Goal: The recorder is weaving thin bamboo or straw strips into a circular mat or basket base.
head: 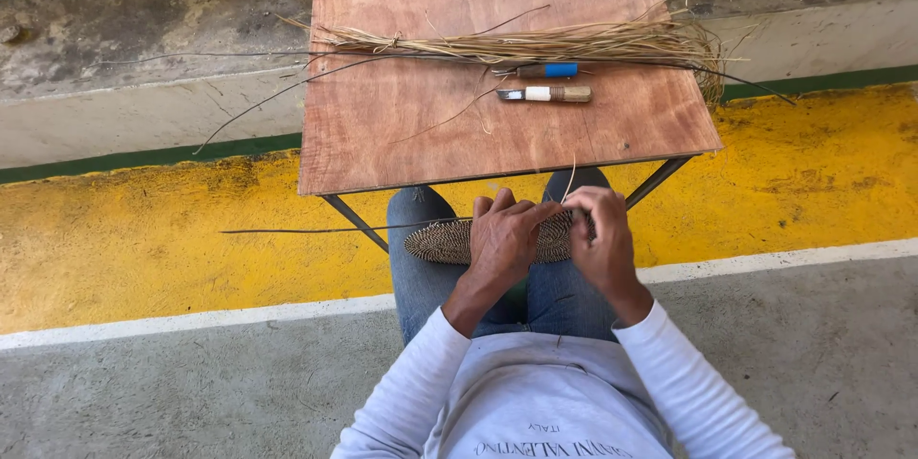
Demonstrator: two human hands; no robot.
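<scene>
- Pavement under me: grey concrete near my legs, then a white line and a broad yellow band [143, 249].
- Wooden table [430, 124] stands just past my knees, on thin metal legs.
- Bundle of dry straw [535, 43] lies across the table's far half, tied near its left end.
- Woven disc [445, 241] rests on my lap below the table edge, flat and oval, with a long dark strand trailing off to my left.
- My left hand [505, 241] lies closed over the disc's middle, gripping it.
- My right hand [598, 234] pinches the disc's right rim and a thin pale fibre rising from it.
- Two knives lie side by side by the straw: blue-handled knife [540, 69], wood-handled knife [547, 94].
</scene>
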